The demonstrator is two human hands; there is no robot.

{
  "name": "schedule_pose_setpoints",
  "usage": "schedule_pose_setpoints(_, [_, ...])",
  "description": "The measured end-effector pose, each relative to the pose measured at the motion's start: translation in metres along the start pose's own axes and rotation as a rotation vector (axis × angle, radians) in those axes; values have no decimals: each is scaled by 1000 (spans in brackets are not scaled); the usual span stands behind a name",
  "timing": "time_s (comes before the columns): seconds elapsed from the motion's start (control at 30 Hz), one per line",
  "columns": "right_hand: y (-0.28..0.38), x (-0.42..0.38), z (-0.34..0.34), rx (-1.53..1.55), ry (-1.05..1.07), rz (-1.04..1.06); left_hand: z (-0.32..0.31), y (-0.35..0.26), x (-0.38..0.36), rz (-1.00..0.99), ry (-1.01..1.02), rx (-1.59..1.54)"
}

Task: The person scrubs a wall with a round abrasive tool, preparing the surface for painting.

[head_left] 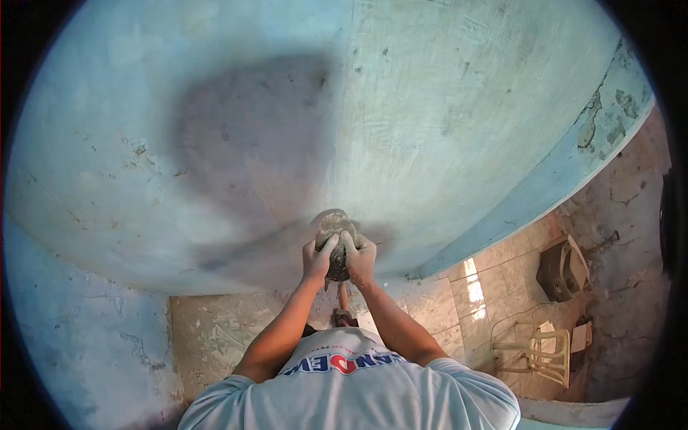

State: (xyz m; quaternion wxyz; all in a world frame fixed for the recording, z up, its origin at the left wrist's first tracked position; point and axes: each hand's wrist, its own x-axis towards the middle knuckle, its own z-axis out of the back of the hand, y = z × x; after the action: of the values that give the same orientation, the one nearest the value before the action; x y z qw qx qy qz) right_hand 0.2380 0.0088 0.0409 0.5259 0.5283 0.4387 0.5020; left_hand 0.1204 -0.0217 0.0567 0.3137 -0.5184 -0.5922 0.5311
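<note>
Both of my hands hold one dark, dusty, rounded object (335, 228) in front of my chest, close to the blue-green wall (430, 129). My left hand (315, 259) grips its left side and my right hand (360, 256) its right side, with the thumbs lying near each other on top. Pale dust coats the fingers. What the object is, and whether it touches the wall, I cannot tell. A large shadow falls on the wall at the upper left.
A plastic chair (534, 355) lies or stands at the lower right on the tiled floor (494, 287). Beyond it is a dark boxy object (562, 269). Cracked plaster (589, 122) marks the wall's right edge. Another blue wall (79, 337) rises at the lower left.
</note>
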Motion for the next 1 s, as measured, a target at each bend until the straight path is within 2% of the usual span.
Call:
schedule_pose_setpoints(0.03, [-3,-6,2,0,30,-68,-3,0,2,-40,-1,-18])
schedule_pose_setpoints(0.07, [-5,6,-3,44,-21,80,-6,-3,13,-82,-3,-37])
schedule_pose_setpoints(0.1, [15,23,-11,88,-69,224,-13,-16,22,-120,-8,-56])
schedule_pose_setpoints(0.13, [48,39,-10,60,-14,217,-23,-45,28,-158,-49,-86])
schedule_pose_setpoints(0.2, [104,55,-8,71,44,241,-34,-102,33,-259,1,-86])
schedule_pose_setpoints(0.27, [128,59,-8,143,48,294,-42,-120,26,-172,-17,-179])
schedule_pose_setpoints(0.33, [104,42,0,47,31,203,-31,-85,23,-147,19,-119])
schedule_pose_setpoints(0.4, [42,20,7,5,26,141,-17,-24,20,-196,10,-28])
schedule_pose_setpoints(0.43, [3,12,6,7,17,109,-6,11,18,-121,5,24])
schedule_pose_setpoints(0.47, [-15,10,3,21,6,81,-7,17,5,-57,-33,49])
schedule_pose_setpoints(0.53, [-19,4,1,41,-19,21,-13,19,10,-111,-115,16])
schedule_pose_setpoints(0.57, [-20,22,-4,43,-23,60,-11,15,20,-150,-69,9])
schedule_pose_setpoints(0.63, [54,45,-14,126,-56,243,-21,-56,35,-219,11,-6])
schedule_pose_setpoints(0.67, [85,51,-15,174,-11,224,-30,-83,35,-281,-12,-29])
schedule_pose_setpoints(0.73, [101,55,-10,177,39,163,-30,-96,37,-248,20,-48])
schedule_pose_setpoints(0.83, [49,31,0,30,5,46,-22,-43,24,-212,-17,-21])
schedule_pose_setpoints(0.93, [-44,4,3,126,-29,-32,-6,36,17,-97,-43,30])
schedule_pose_setpoints(1.0, [-21,25,-4,72,-40,86,-11,17,32,-167,-55,38])
